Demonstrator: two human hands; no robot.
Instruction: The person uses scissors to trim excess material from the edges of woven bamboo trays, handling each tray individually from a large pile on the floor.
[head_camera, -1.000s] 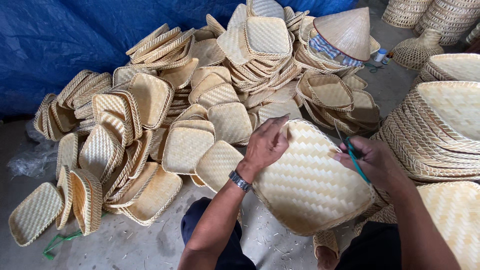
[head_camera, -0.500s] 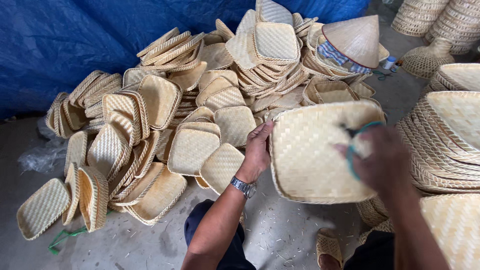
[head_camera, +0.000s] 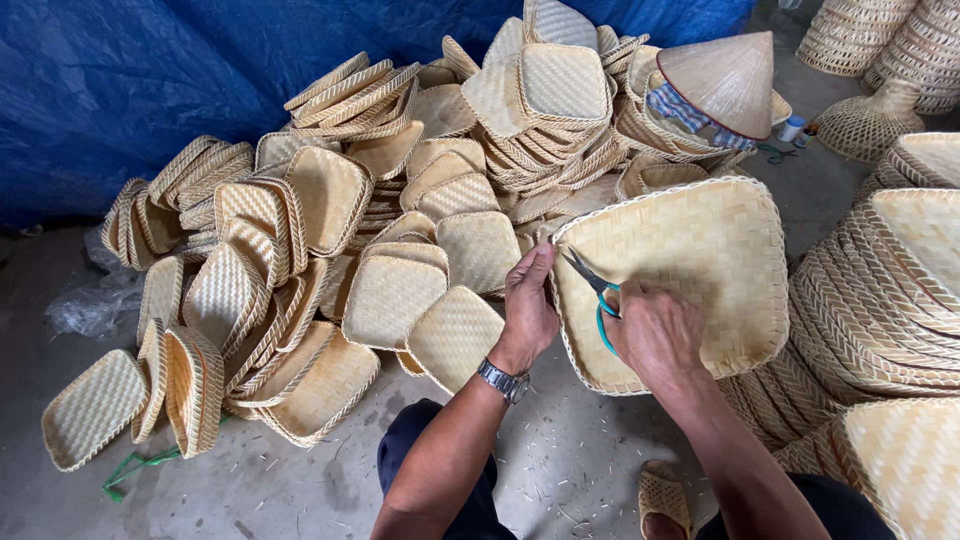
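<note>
Woven tray (head_camera: 700, 270), pale bamboo, square with rounded corners, is held tilted above the floor (head_camera: 250, 490). Left hand (head_camera: 527, 305) fingers close around its left rim. Right hand (head_camera: 655, 335) fingers curl shut on teal-handled scissors (head_camera: 590, 285), blades open against the tray's inner face.

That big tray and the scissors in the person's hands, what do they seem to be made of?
The tray looks woven from flat pale strips, likely bamboo: a matt checker weave with a bound rim. The scissors seem to have dark metal blades and teal, probably plastic, handles, partly hidden by the right hand.
</note>
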